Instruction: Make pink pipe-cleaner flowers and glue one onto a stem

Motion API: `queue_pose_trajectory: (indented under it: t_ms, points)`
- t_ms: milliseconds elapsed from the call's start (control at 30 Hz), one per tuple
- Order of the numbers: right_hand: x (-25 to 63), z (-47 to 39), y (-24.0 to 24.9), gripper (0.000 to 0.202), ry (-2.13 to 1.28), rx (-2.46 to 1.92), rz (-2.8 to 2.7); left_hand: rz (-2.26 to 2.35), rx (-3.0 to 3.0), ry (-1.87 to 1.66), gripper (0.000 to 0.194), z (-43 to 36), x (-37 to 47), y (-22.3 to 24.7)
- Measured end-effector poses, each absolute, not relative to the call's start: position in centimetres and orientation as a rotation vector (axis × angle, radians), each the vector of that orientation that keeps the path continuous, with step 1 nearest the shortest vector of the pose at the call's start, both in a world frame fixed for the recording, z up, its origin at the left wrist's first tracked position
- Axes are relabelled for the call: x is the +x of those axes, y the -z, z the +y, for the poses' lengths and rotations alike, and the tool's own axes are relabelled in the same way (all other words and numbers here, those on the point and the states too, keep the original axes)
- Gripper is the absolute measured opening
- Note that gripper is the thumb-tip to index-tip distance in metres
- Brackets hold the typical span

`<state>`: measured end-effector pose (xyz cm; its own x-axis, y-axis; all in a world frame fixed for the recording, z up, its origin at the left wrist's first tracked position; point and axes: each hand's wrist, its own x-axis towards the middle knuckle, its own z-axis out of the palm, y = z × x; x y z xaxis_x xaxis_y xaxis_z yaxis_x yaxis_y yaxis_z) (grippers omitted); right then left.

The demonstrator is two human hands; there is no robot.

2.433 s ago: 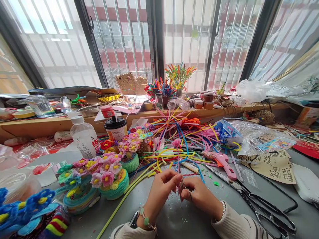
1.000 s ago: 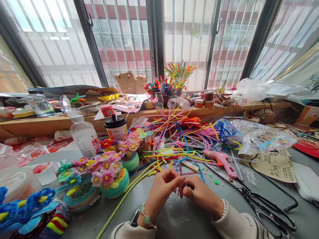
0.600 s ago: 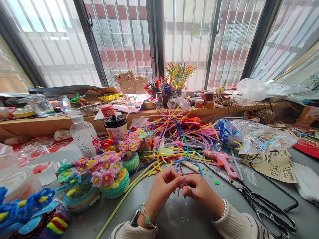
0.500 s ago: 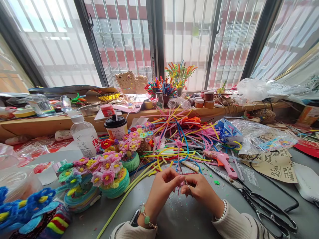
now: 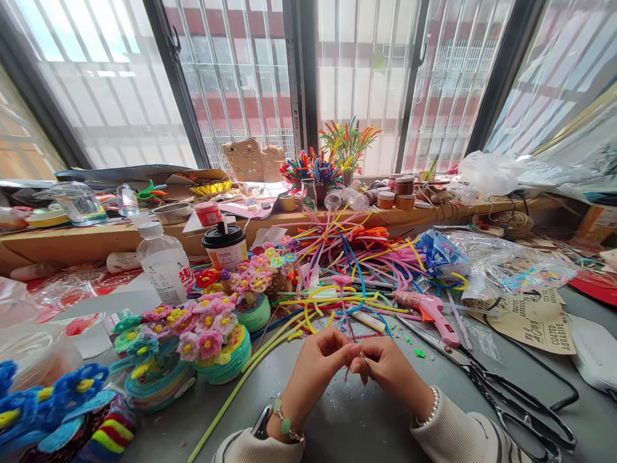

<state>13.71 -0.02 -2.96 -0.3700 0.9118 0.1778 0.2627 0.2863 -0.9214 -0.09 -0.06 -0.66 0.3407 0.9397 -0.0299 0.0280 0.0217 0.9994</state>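
Over the grey table, my left hand (image 5: 317, 361) and my right hand (image 5: 389, 368) meet with their fingertips pinched together. Between them is a thin pink pipe cleaner (image 5: 344, 297), held upright, with a small fuzzy pink tip at its top and a short end showing below the fingers. Both hands are closed on it; the part inside the fingers is hidden. Just beyond the fingers lie a dark red pipe cleaner (image 5: 373, 335) and a whitish glue stick (image 5: 369, 321). Glitter specks and green scraps are scattered around.
Pipe-cleaner flowers in turquoise pots (image 5: 222, 361) stand at left, by a clear bottle (image 5: 164, 265) and a lidded cup (image 5: 224, 247). A pink glue gun (image 5: 436, 316) and large black-handled scissors (image 5: 506, 392) lie at right. Loose pipe cleaners (image 5: 332, 244) pile up behind.
My fingertips have drawn closer together around the pink pipe cleaner. Its fuzzy top has shifted slightly left and lower. The things on the table have stayed put.
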Motion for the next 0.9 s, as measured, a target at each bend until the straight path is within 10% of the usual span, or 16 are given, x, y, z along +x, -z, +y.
queue_pose_trajectory:
  t_ms: [900]
  points:
    - [14.2,0.2,2.6,0.056,-1.055,-1.107,-1.758,1.036,1.398,-0.962,0.026,-0.1,0.0,0.1]
